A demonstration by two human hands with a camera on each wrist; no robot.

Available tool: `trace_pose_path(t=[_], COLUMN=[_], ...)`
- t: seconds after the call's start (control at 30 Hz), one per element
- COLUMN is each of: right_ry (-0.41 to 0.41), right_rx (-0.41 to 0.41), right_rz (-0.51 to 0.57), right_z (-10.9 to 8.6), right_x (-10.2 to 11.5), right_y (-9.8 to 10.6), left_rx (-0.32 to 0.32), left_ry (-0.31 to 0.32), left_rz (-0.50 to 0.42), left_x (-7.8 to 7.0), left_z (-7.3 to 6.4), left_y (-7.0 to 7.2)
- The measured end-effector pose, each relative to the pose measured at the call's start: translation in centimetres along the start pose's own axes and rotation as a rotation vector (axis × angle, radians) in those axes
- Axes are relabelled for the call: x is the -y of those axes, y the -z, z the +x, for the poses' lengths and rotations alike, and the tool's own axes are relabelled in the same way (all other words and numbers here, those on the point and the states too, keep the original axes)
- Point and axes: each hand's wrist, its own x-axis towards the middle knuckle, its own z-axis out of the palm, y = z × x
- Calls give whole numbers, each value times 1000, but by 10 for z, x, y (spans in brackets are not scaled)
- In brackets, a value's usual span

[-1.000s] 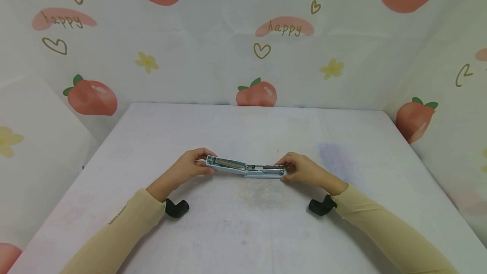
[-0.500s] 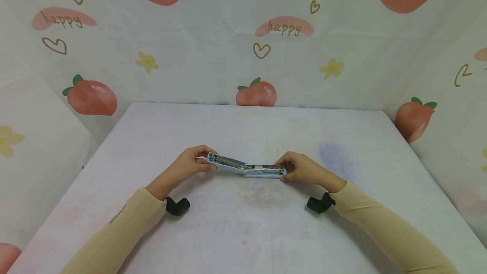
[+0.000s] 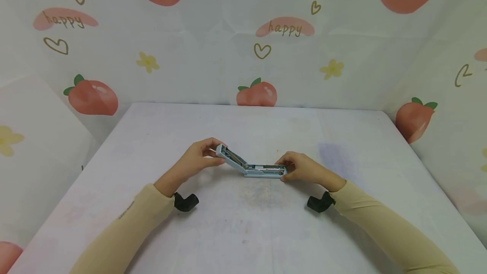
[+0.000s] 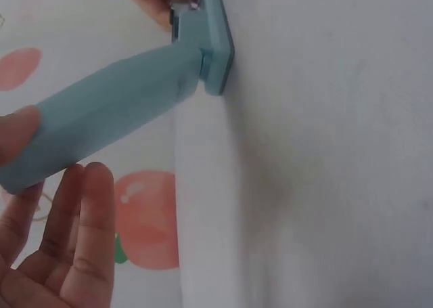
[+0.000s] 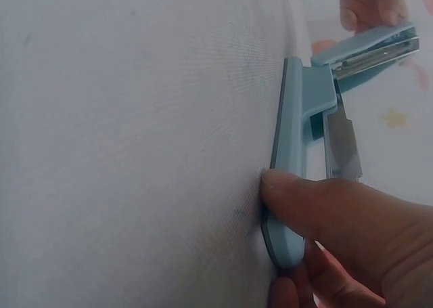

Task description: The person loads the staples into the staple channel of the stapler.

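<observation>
Two bare hands work a pale-blue plastic stapler (image 3: 263, 174), unfolded at its hinge, mid-scene on a white tabletop (image 3: 243, 227)

The left hand (image 3: 199, 154) pinches the raised left end of the stapler's upper arm (image 4: 115, 105), its other fingers (image 4: 97, 233) loosely extended; at right, the right hand (image 3: 302, 168) grips the base (image 5: 288, 132) flat on the tabletop, thumb along the near side, fingers bent at its end. The step in hand appears to be swinging the arm about the hinge, best done with the base pinned, the left hand following a smooth arc without twisting, and fingertips well away from the metal rail (image 5: 343, 145) and hinge
</observation>
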Motion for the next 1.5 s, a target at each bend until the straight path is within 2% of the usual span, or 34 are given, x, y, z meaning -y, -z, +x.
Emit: trace_pose_path(t=[0.3, 0.5, 0.67, 1.03, 1.3, 1.5], right_ry=[-6, -6, -3, -25, -8, -9], right_rx=[0, -3, -3, 5, 2, 14], right_rz=[1, 2, 2, -3, 18, 33], right_z=[1, 0, 1, 2, 3, 4], right_x=[0, 0, -1, -1, -1, -1], right_y=[0, 1, 1, 1, 1, 1], left_rx=[21, 5, -1, 0, 16, 33], left_ry=[-160, -225, -275, -327, -349, -352], left_rz=[-167, -127, -86, -98, -8, 11], left_x=[2, 0, -1, 1, -2, -5], left_z=[13, 19, 24, 31, 37, 39], left_y=[-22, -38, -45, -54, -60, -62])
